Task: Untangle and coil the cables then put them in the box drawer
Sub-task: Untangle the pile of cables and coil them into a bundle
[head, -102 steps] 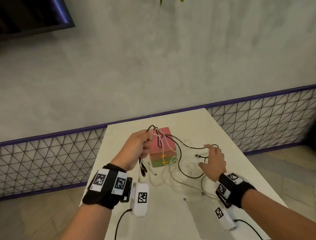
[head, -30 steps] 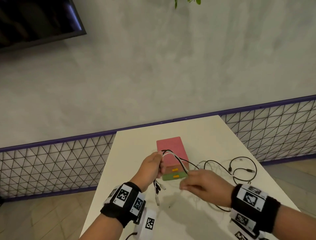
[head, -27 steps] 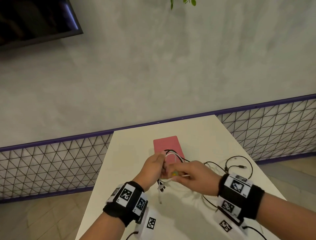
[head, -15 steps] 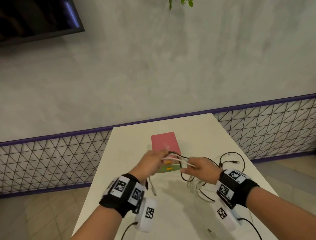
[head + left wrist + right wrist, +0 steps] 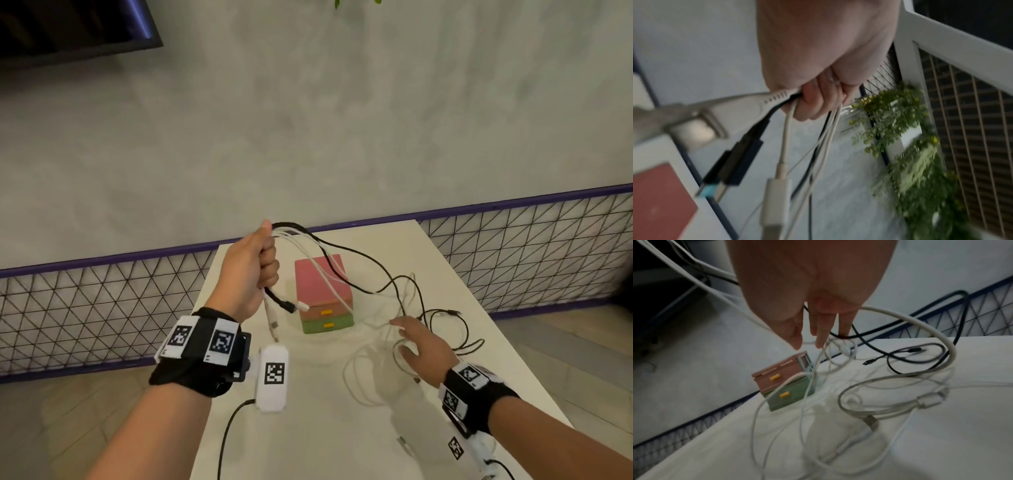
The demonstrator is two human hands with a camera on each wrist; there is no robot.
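My left hand is raised above the table and grips a bundle of black and white cables in its fist; their plug ends dangle below it. In the left wrist view the fingers curl round the cords, with white and black USB plugs hanging down. The cables trail over the small box, pink on top with two closed drawers, to a loose tangle on the table. My right hand hovers over that tangle with fingers straight, holding nothing.
The white table ends close on the left and right. Black cable loops lie near its right edge. A white cable loop with a plug lies under my right hand. A mesh fence and a grey wall stand beyond.
My left hand has lifted the gripped bundle up and away from the box. My right hand has let go of the white cable and moved right and down over the tangle, fingers spread.
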